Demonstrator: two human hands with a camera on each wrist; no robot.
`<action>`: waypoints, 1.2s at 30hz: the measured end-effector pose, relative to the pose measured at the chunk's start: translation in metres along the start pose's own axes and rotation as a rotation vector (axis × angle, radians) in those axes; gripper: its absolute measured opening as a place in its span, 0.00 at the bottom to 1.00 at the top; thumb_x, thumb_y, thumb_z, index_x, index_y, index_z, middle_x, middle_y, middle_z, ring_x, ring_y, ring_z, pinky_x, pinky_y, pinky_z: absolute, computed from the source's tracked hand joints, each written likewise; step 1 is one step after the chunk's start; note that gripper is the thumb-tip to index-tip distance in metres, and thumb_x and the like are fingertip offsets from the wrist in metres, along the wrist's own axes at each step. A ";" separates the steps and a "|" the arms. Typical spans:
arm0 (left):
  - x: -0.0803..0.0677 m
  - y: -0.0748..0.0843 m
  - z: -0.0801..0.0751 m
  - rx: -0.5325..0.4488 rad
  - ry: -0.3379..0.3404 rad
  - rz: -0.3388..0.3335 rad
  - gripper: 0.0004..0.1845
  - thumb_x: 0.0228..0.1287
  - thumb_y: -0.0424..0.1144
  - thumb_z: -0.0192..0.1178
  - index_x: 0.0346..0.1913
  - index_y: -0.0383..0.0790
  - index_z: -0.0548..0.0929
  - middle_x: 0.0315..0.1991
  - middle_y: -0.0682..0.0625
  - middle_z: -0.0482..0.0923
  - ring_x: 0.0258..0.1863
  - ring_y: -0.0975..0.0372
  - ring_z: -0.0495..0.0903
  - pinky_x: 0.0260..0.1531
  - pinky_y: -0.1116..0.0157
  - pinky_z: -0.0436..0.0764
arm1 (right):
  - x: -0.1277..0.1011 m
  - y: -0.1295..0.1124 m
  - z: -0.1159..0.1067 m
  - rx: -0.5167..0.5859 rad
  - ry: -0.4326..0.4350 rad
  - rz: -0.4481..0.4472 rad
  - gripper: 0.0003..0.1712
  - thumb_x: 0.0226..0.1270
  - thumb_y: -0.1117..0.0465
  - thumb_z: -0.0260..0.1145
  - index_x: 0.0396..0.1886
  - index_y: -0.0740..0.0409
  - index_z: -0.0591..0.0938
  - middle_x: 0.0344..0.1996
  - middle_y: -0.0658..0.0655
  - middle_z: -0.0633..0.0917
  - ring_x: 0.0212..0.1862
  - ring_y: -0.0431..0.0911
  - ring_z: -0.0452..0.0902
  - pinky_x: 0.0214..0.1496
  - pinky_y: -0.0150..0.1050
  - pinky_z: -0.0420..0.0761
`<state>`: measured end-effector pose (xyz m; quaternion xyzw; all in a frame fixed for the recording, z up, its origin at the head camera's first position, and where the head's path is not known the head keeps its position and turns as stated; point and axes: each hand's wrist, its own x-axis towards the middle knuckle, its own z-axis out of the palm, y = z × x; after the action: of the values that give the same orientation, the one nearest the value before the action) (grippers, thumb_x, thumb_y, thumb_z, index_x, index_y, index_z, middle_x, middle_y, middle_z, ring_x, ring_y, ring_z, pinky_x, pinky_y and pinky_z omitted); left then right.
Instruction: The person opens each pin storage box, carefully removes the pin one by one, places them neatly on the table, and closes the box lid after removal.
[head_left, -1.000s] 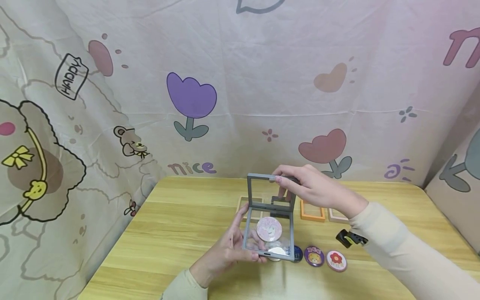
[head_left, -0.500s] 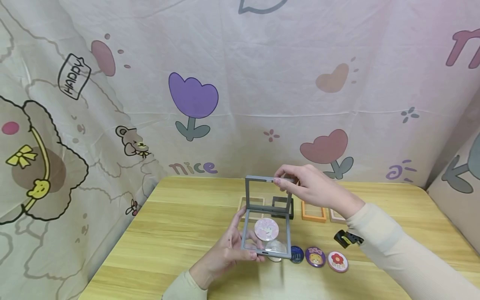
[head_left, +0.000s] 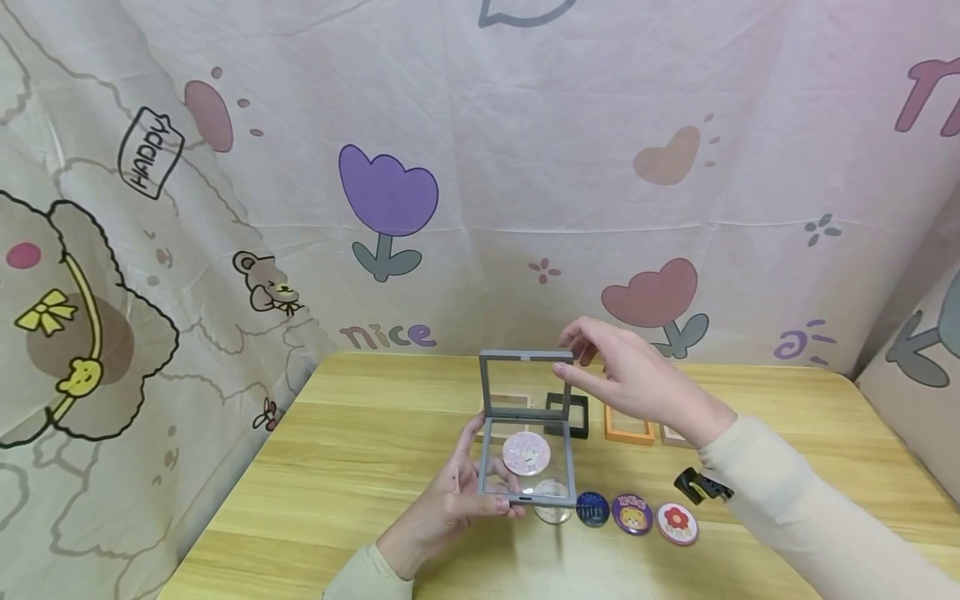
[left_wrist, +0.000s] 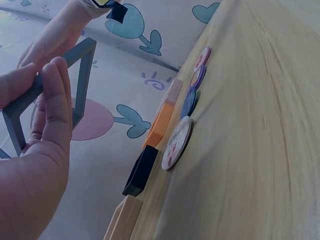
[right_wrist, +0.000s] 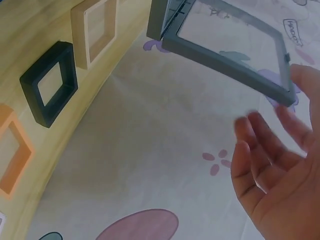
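Observation:
My left hand [head_left: 450, 496] grips the lower half of a grey hinged display frame [head_left: 481, 467] with clear film panes, thumb along its front edge. The frame stands opened out above the table, lid upright at the back. A round pink badge [head_left: 526, 453] lies on the lower film. My right hand [head_left: 630, 367] is at the lid's upper right corner, thumb and fingers parted; the right wrist view shows its loosely bent fingers [right_wrist: 272, 150] holding nothing, with the thumb right by the lid's corner. Fingers of the left hand show through the clear film.
Behind on the wooden table [head_left: 360, 433] stand a black frame [head_left: 577, 417], an orange frame [head_left: 628, 437] and a beige frame [right_wrist: 80, 37]. In front lie a pale badge [left_wrist: 177, 142], a blue badge [head_left: 592, 509], a purple bear badge [head_left: 632, 514] and a red-flower badge [head_left: 677, 523]. A printed curtain hangs behind.
The grey frame has shifted left and turned to face more squarely, the pink badge with it. My right hand has come off the lid's top edge, its fingers parting.

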<state>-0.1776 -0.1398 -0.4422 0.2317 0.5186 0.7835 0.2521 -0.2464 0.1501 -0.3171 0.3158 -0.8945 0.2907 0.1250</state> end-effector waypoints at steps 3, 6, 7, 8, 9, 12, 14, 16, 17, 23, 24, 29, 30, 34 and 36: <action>-0.001 0.001 -0.001 0.006 0.023 -0.011 0.67 0.63 0.24 0.67 0.86 0.56 0.26 0.47 0.48 0.81 0.39 0.61 0.91 0.55 0.61 0.92 | -0.005 -0.002 0.000 -0.028 0.050 0.005 0.19 0.75 0.45 0.73 0.43 0.49 0.73 0.33 0.48 0.75 0.31 0.39 0.69 0.31 0.32 0.72; -0.001 0.002 -0.001 0.006 0.048 -0.024 0.68 0.62 0.24 0.67 0.86 0.57 0.25 0.47 0.48 0.81 0.39 0.61 0.90 0.55 0.61 0.91 | -0.012 -0.007 0.000 -0.042 0.079 0.006 0.22 0.74 0.46 0.74 0.35 0.47 0.69 0.26 0.47 0.69 0.25 0.38 0.63 0.27 0.31 0.66; -0.001 0.002 -0.001 0.004 0.056 -0.028 0.68 0.63 0.24 0.67 0.86 0.57 0.25 0.47 0.48 0.81 0.39 0.61 0.90 0.56 0.61 0.91 | -0.014 -0.009 0.000 -0.042 0.078 0.004 0.21 0.73 0.46 0.74 0.33 0.46 0.70 0.24 0.45 0.68 0.24 0.37 0.63 0.26 0.31 0.66; -0.001 0.002 -0.001 0.003 0.064 -0.030 0.68 0.63 0.24 0.67 0.86 0.57 0.25 0.47 0.48 0.81 0.39 0.61 0.90 0.56 0.61 0.91 | -0.016 -0.011 0.001 -0.044 0.074 -0.001 0.21 0.73 0.47 0.75 0.32 0.45 0.70 0.22 0.44 0.69 0.23 0.36 0.64 0.26 0.30 0.67; -0.001 0.002 -0.001 -0.001 0.070 -0.031 0.68 0.63 0.25 0.67 0.86 0.58 0.24 0.48 0.49 0.81 0.40 0.61 0.90 0.56 0.61 0.91 | -0.017 -0.014 0.002 -0.039 0.063 -0.005 0.21 0.73 0.47 0.75 0.30 0.44 0.71 0.21 0.42 0.69 0.23 0.35 0.64 0.25 0.30 0.67; -0.001 0.002 -0.001 -0.006 0.082 -0.026 0.67 0.64 0.25 0.67 0.86 0.57 0.25 0.47 0.50 0.81 0.40 0.61 0.90 0.56 0.61 0.91 | -0.022 -0.023 0.008 -0.041 0.007 -0.016 0.19 0.71 0.47 0.76 0.28 0.42 0.75 0.19 0.39 0.72 0.23 0.32 0.67 0.25 0.29 0.71; -0.001 0.002 -0.001 -0.008 0.085 -0.019 0.66 0.64 0.25 0.66 0.86 0.57 0.26 0.47 0.50 0.81 0.40 0.61 0.90 0.56 0.60 0.91 | -0.023 -0.029 0.014 -0.061 -0.033 -0.016 0.17 0.70 0.46 0.76 0.30 0.41 0.77 0.20 0.37 0.74 0.23 0.31 0.68 0.24 0.28 0.72; 0.000 0.002 -0.001 -0.012 0.089 -0.017 0.66 0.64 0.25 0.66 0.86 0.57 0.26 0.47 0.50 0.81 0.40 0.61 0.90 0.57 0.60 0.91 | -0.024 -0.035 0.022 -0.088 -0.068 -0.027 0.15 0.70 0.43 0.76 0.33 0.42 0.79 0.21 0.36 0.77 0.23 0.29 0.68 0.25 0.27 0.72; 0.000 0.002 -0.002 -0.012 0.092 -0.019 0.66 0.64 0.25 0.66 0.86 0.57 0.26 0.47 0.50 0.81 0.40 0.61 0.90 0.57 0.60 0.90 | -0.024 -0.038 0.026 -0.103 -0.084 -0.031 0.15 0.69 0.43 0.76 0.34 0.43 0.80 0.21 0.37 0.78 0.23 0.28 0.68 0.24 0.27 0.72; -0.001 0.001 -0.002 -0.005 0.113 -0.025 0.66 0.65 0.25 0.66 0.86 0.58 0.26 0.48 0.50 0.81 0.41 0.61 0.90 0.60 0.59 0.90 | -0.024 -0.051 0.051 -0.248 -0.102 -0.011 0.24 0.67 0.36 0.75 0.43 0.50 0.84 0.29 0.44 0.87 0.24 0.33 0.74 0.24 0.29 0.74; -0.001 0.001 -0.002 -0.005 0.118 -0.027 0.66 0.65 0.25 0.66 0.86 0.58 0.26 0.48 0.50 0.81 0.42 0.61 0.90 0.60 0.58 0.89 | -0.023 -0.053 0.055 -0.281 -0.094 -0.001 0.26 0.66 0.35 0.76 0.44 0.51 0.85 0.29 0.45 0.88 0.24 0.34 0.75 0.24 0.30 0.75; -0.002 0.002 -0.001 -0.016 0.142 -0.041 0.67 0.64 0.25 0.67 0.85 0.59 0.25 0.51 0.50 0.82 0.44 0.61 0.90 0.61 0.59 0.89 | -0.020 -0.061 0.070 -0.410 -0.050 0.027 0.32 0.60 0.28 0.76 0.38 0.52 0.83 0.23 0.46 0.81 0.20 0.38 0.70 0.18 0.33 0.72; -0.002 0.002 -0.001 -0.019 0.145 -0.044 0.67 0.64 0.25 0.67 0.85 0.59 0.25 0.52 0.50 0.82 0.44 0.61 0.89 0.61 0.59 0.89 | -0.020 -0.062 0.072 -0.428 -0.042 0.024 0.34 0.58 0.27 0.76 0.37 0.52 0.82 0.22 0.47 0.79 0.19 0.38 0.68 0.16 0.32 0.70; -0.002 0.002 0.000 -0.028 0.147 -0.052 0.67 0.64 0.25 0.67 0.85 0.60 0.25 0.54 0.50 0.82 0.46 0.61 0.89 0.62 0.58 0.89 | -0.016 -0.065 0.079 -0.461 -0.020 0.010 0.36 0.56 0.24 0.75 0.32 0.52 0.80 0.20 0.46 0.78 0.19 0.37 0.65 0.14 0.31 0.68; -0.003 0.002 0.000 -0.029 0.146 -0.055 0.67 0.64 0.25 0.67 0.85 0.61 0.26 0.56 0.50 0.82 0.46 0.60 0.89 0.62 0.58 0.89 | -0.015 -0.066 0.081 -0.471 -0.027 0.001 0.36 0.56 0.24 0.75 0.30 0.51 0.80 0.20 0.47 0.77 0.19 0.37 0.65 0.14 0.31 0.67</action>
<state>-0.1762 -0.1425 -0.4407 0.1558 0.5302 0.7985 0.2386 -0.1962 0.0673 -0.3587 0.2811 -0.9395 0.0700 0.1831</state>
